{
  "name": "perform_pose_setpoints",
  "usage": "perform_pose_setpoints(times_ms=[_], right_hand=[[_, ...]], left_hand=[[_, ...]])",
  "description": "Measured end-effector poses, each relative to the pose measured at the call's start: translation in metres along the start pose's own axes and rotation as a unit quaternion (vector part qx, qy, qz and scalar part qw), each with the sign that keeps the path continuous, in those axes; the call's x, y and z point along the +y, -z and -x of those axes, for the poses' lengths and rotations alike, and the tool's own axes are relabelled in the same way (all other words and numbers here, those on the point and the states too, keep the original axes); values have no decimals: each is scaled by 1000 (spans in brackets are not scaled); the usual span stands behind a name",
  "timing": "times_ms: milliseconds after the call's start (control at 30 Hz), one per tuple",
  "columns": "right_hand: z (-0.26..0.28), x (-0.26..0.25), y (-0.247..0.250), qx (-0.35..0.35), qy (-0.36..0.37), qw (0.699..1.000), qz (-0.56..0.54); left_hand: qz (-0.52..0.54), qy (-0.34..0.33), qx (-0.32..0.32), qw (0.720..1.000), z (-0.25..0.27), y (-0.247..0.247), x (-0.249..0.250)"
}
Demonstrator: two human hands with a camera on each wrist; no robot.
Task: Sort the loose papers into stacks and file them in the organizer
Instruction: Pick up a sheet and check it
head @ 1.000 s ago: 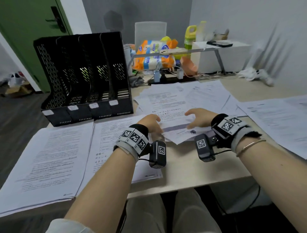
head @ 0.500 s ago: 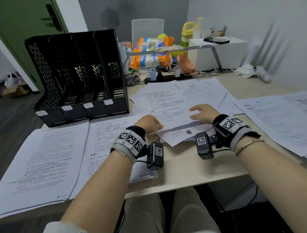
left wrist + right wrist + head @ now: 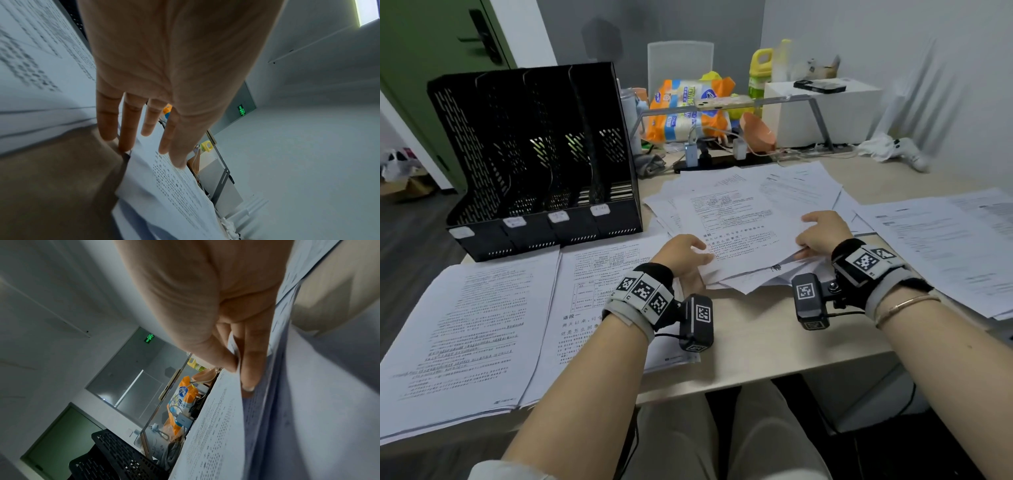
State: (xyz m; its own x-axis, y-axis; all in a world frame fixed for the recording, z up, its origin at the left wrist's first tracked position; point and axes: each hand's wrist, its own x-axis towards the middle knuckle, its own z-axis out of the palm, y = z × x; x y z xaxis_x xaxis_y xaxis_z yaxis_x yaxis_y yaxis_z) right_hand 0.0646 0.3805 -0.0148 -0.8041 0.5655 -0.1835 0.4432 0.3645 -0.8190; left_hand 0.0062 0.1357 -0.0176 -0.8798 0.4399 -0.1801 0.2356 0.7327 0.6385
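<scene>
Right hand (image 3: pixel 822 231) pinches white printed top sheet (image 3: pixel 743 226) of loose paper pile; left hand (image 3: pixel 681 255) relaxed, straight fingers (image 3: pixel 127 128) touching its edge

Head view was evenly lit by soft overhead room light, w/ only faint shadows under the wrists on the desk (image 3: pixel 756 346); edges bowed from wide-angle distortion, and far clutter plus small print looked soft. Both wrist views were dimmer w/ a cold blue-grey cast: the left hand (image 3: pixel 164 65) and right hand (image 3: pixel 205 296) filled the top as blurred, out-of-focus skin, and text on the papers (image 3: pixel 174 186) smeared w/ motion blur. Brightest spots were a ceiling light panel (image 3: pixel 368 11) at the left wrist view's corner and a glowing green exit sign (image 3: pixel 149 338).
</scene>
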Motion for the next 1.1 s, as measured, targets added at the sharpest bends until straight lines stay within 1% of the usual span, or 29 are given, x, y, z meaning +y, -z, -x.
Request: perform_pose_setpoints(times_ms=[100, 200, 267, 333, 400, 500, 600, 667, 767, 833, 933, 1033, 1100], right_hand=[[5, 0, 2, -18, -23, 999, 40], [11, 0, 3, -18, -47, 998, 32], [19, -4, 3, -40, -38, 997, 46], [16, -1, 5, -24, -16, 999, 38], [22, -4, 8, -16, 4, 1000, -15], [36, -11, 11, 6, 43, 995, -95], [39, -12, 13, 25, 80, 989, -120], [41, -14, 14, 40, 92, 988, -115], [42, -18, 16, 39, 95, 984, -147], [43, -19, 17, 29, 88, 981, -168], [46, -18, 22, 31, 80, 985, -146], [48, -13, 26, 26, 77, 989, -124], [51, -10, 28, 25, 80, 990, -114]], left_hand=[[4, -6, -5, 1000, 5, 2, 1], [3, -12, -12, 1000, 9, 4, 1], [6, -8, -13, 1000, 11, 5, 2], [6, -3, -12, 1000, 13, 5, 1], [11, -8, -6, 1000, 15, 5, 2], [47, -36, 34, 998, 16, 6, 5], [97, -44, 76, 991, 18, 10, 11], [116, -40, 93, 988, 18, 14, 13], [147, -45, 121, 981, 21, 18, 16], [159, -66, 157, 972, 20, 19, 19], [184, -89, 206, 957, 18, 19, 26], [187, -102, 193, 958, 14, 16, 36], [192, -92, 182, 960, 14, 11, 43]])
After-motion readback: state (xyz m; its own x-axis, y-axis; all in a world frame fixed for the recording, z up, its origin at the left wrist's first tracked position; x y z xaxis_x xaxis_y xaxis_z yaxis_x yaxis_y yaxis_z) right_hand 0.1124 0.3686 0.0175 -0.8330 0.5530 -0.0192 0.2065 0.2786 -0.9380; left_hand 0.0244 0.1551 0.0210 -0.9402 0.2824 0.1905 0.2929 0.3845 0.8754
